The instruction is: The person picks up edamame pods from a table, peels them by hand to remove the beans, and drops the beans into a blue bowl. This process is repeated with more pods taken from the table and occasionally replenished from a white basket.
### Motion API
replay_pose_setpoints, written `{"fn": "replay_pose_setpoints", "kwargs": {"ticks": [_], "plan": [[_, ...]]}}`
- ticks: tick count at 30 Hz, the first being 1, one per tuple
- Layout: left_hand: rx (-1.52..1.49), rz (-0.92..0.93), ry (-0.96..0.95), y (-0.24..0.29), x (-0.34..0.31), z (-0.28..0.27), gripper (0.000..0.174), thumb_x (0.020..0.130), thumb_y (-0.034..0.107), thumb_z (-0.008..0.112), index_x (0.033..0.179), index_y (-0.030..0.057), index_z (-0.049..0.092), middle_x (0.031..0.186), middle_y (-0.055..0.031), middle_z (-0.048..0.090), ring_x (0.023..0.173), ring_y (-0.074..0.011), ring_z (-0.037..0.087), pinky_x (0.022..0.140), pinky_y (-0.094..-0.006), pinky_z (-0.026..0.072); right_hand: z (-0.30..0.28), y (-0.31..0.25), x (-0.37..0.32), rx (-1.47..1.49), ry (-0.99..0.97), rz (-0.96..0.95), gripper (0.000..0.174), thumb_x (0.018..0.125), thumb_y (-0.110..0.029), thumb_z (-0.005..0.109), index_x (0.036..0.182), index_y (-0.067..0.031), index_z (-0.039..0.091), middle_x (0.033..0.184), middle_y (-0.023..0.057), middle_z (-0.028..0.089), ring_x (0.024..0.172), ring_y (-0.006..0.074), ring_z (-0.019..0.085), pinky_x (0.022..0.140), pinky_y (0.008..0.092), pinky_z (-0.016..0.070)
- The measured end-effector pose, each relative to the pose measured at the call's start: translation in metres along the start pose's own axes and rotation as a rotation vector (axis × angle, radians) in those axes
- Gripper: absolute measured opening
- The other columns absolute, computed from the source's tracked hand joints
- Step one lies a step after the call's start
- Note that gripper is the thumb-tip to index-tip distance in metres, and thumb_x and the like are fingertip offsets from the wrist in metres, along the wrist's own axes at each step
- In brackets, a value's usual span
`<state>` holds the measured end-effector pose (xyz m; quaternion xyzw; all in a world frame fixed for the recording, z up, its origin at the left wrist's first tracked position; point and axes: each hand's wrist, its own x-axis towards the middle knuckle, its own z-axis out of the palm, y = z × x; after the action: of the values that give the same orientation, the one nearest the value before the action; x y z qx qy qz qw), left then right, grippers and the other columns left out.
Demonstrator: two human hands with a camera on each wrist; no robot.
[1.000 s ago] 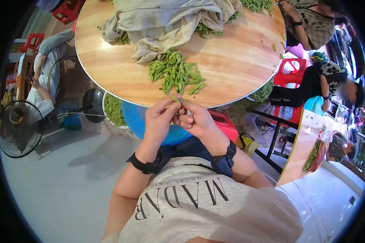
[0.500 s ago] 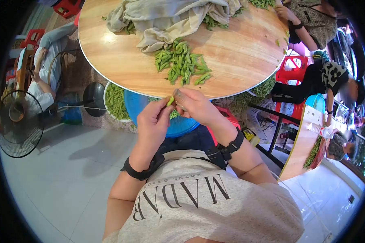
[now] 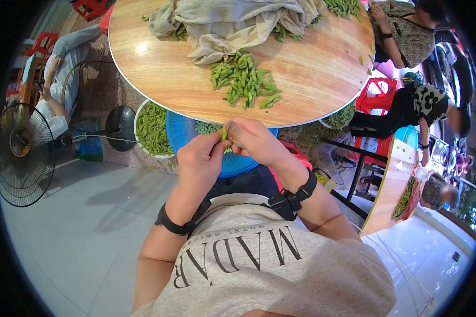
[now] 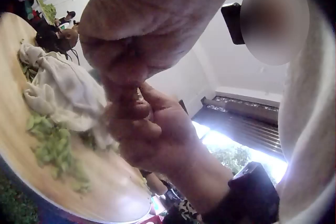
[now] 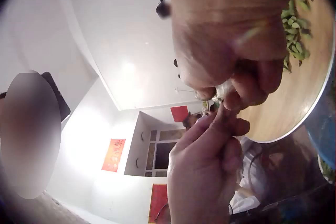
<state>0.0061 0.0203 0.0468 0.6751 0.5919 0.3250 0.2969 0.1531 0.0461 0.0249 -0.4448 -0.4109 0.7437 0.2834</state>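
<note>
A green pod (image 3: 225, 133) is pinched between the two hands, just in front of the round table's near edge in the head view. My left hand (image 3: 200, 158) holds its left side with thumb and fingers. On the other side, my right hand (image 3: 256, 141) grips it with curled fingers, the thumb on top. Below both hands is a blue basin (image 3: 177, 132) with shelled beans (image 3: 207, 127) in it. Beyond the hands, a pile of pods (image 3: 246, 79) lies on the wooden table (image 3: 164, 87). In the wrist views the fingertips meet and mostly hide the pod.
A pale cloth (image 3: 227, 26) covers part of the table over more pods. At left are a basin of pods (image 3: 152, 129), a black pan (image 3: 120, 128) and a standing fan (image 3: 24, 153). Seated people, red stools (image 3: 376, 95) and a smaller table (image 3: 386, 195) are at the right.
Since one second ago, the hands have shifted slightly apart and turned around a pod, which shows more plainly between them. The view has shifted a little. The person at the upper right has moved an arm.
</note>
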Motion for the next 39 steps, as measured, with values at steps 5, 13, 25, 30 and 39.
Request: {"fn": "replay_pose_setpoints", "kwargs": {"ticks": [5,13,25,30,39], "plan": [[-0.273,-0.311,-0.060,0.003,-0.001,-0.004,0.011,0.075,0.007,0.062,0.082,-0.0017,0.062,0.063,-0.0091,0.059,0.049,-0.0131,0.053,0.044,-0.0221,0.0395,0.009,0.002,-0.001,-0.008,0.044,-0.045,0.031,0.090,-0.031,0.043,0.074,-0.0047,0.050,0.056,-0.0017,0.046,0.051,0.0048,0.041,0.045,0.0194,0.0342],[-1.182,-0.806,-0.259,-0.030,0.005,-0.013,0.013,0.081,0.010,0.054,0.081,-0.0031,0.058,0.062,-0.0063,0.057,0.041,-0.0082,0.047,0.037,-0.0181,0.0336,0.011,0.014,0.004,-0.138,0.025,-0.168,0.023,0.088,-0.020,0.046,0.073,-0.0032,0.051,0.056,-0.0006,0.046,0.051,0.0057,0.041,0.045,0.0223,0.0344],[-1.006,-0.866,-0.382,-0.055,-0.008,-0.007,0.013,0.083,0.009,0.049,0.081,-0.0015,0.055,0.068,-0.0099,0.061,0.047,-0.0116,0.053,0.040,-0.0199,0.0381,0.009,0.027,0.012,-0.304,-0.005,-0.128,0.020,0.070,-0.016,0.067,0.083,-0.0032,0.058,0.068,0.0021,0.057,0.063,0.0073,0.050,0.058,0.0209,0.0408],[-1.084,-0.975,-0.500,-0.068,-0.017,-0.003,0.016,0.084,0.011,0.048,0.081,-0.0028,0.056,0.071,-0.0138,0.062,0.054,-0.0144,0.059,0.043,-0.0210,0.0421,0.003,0.045,0.016,-0.406,-0.095,-0.159,0.017,0.068,-0.013,0.066,0.080,-0.0034,0.059,0.068,0.0022,0.057,0.064,0.0082,0.051,0.059,0.0225,0.0414],[-0.924,-0.997,-0.487,-0.077,-0.025,0.010,0.016,0.084,0.011,0.049,0.079,-0.0032,0.056,0.065,-0.0109,0.060,0.054,-0.0146,0.059,0.044,-0.0212,0.0426,0.004,0.068,0.024,-0.364,-0.118,0.083,0.018,0.065,-0.016,0.062,0.077,-0.0021,0.060,0.061,0.0055,0.058,0.054,0.0115,0.054,0.051,0.0259,0.0432]]}}
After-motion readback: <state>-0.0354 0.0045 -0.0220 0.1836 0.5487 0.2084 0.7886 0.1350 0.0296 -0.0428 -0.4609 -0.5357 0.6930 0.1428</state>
